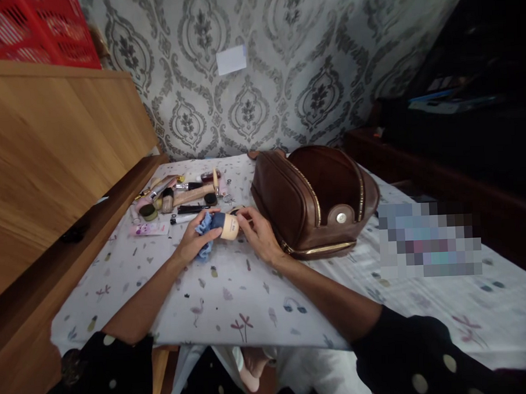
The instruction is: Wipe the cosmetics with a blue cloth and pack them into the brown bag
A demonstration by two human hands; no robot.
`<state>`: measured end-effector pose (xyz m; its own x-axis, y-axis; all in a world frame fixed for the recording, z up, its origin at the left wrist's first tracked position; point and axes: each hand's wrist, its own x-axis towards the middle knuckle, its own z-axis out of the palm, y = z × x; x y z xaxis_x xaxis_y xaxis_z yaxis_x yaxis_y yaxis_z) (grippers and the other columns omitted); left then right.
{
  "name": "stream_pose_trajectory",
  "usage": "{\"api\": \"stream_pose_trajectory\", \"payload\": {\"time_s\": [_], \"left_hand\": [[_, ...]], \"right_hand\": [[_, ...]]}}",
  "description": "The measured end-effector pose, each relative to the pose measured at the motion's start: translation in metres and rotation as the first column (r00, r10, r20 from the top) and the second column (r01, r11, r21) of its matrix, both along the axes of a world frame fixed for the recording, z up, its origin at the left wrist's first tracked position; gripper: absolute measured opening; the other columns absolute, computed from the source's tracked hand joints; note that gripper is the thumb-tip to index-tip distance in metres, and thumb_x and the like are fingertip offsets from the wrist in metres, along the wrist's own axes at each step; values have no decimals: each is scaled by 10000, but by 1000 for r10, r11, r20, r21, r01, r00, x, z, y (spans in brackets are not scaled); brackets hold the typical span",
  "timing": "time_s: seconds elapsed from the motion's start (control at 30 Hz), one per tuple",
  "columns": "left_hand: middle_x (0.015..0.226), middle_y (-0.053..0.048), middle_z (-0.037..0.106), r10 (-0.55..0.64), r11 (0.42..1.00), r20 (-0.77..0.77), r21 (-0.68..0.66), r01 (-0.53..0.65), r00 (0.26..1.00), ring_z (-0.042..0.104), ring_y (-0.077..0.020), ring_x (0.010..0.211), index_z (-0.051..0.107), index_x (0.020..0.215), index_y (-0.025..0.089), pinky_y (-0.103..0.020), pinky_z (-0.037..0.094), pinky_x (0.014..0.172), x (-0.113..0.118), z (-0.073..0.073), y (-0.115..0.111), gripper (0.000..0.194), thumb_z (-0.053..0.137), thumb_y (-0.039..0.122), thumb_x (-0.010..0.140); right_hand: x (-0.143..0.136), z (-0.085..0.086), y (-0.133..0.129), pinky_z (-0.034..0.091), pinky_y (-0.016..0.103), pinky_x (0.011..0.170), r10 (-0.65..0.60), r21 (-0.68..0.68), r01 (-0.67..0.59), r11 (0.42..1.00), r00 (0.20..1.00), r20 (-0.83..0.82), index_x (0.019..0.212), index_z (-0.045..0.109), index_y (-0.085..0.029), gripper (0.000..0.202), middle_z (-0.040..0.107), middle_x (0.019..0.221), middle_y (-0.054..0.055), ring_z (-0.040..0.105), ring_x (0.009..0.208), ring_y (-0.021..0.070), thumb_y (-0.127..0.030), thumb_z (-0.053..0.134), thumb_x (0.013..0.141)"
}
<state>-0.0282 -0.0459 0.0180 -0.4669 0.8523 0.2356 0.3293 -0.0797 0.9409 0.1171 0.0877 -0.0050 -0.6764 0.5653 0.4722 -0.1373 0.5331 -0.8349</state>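
Over the white patterned cloth, my left hand (198, 237) is closed round a small beige bottle (229, 227) with a dark blue end. A crumpled blue cloth (204, 250) is pressed in the same hand. The fingers of my right hand (259, 235) are bent at the bottle's beige end; whether they pinch anything is too small to tell. Just right of that hand stands a brown leather bag (285, 202), its zipped top wide open and its inside dark.
Several cosmetics lie at the back left, among them a pink tube (147, 229), a green-lidded jar (148, 212) and black brushes (194, 209). A wooden panel (59, 124) borders the left. A blurred patch (430, 239) covers something at the right.
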Motion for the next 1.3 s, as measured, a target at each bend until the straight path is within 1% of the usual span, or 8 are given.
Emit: {"api": "stream_pose_trajectory", "payload": {"time_s": [0.2,0.47,0.6,0.77,0.9,1.0,1.17,1.3], "left_hand": [[1104,-34,682,-6,1000,5,4,6,1000,638,-196,986,649,1207,239,-297,504,895,1,1,-3,555,788,471,722],[1068,-24,695,-32,999,13,41,31,999,651,-213,1049,666,1166,281,-321,506,941,-5,-3,-2,493,768,533,755],[1015,-36,701,-36,998,8,45,36,999,657,-230,1032,677,1119,266,-338,514,930,-2,-1,-2,505,764,590,741],[956,-34,697,39,997,0,68,-39,999,646,-187,897,688,1099,254,-276,519,767,1,-4,-2,520,641,687,814],[844,-9,653,274,945,26,178,-274,961,601,-156,777,690,1038,260,-262,496,694,-4,-9,2,517,478,712,905],[924,-27,659,399,882,12,269,-387,917,620,-189,915,679,1045,261,-304,507,829,-1,-7,3,542,422,723,924],[1152,-94,657,95,976,-314,216,-26,945,577,-256,1141,668,1119,222,-383,442,1022,20,2,2,509,474,656,938],[1008,-70,650,86,982,-365,188,-17,927,593,-224,978,666,1031,203,-343,459,911,27,2,5,452,443,592,977]], "right_hand": [[1,-1,-2,511,326,781,36,51,-36,998,999,4,1059,590,-177,315,656,1020,86,626,895,196,-442,430,997],[0,-8,-3,516,463,970,125,249,-125,961,992,16,1308,538,-197,518,612,1238,145,581,1175,291,-458,669,880],[-1,-9,-5,554,420,880,144,136,-142,980,990,-5,1277,573,-203,559,626,1223,132,619,1094,271,-528,705,841],[-1,-4,-10,562,375,813,176,-121,-173,978,984,16,1193,612,-192,512,689,1028,74,662,911,222,-561,676,844],[-3,-2,-12,561,326,713,164,-267,-161,950,986,-15,1108,619,-190,454,677,968,60,658,865,207,-573,617,864],[-4,-4,-12,543,306,645,162,-283,-156,946,987,-2,1078,610,-190,439,665,930,54,637,797,190,-566,627,852],[-5,-12,-13,546,318,676,200,-255,-191,948,980,9,1091,604,-208,438,657,870,31,627,773,185,-568,649,846],[-4,-13,-15,551,352,750,211,-224,-203,953,977,10,1080,601,-193,458,655,887,38,629,808,197,-566,671,824]]}}
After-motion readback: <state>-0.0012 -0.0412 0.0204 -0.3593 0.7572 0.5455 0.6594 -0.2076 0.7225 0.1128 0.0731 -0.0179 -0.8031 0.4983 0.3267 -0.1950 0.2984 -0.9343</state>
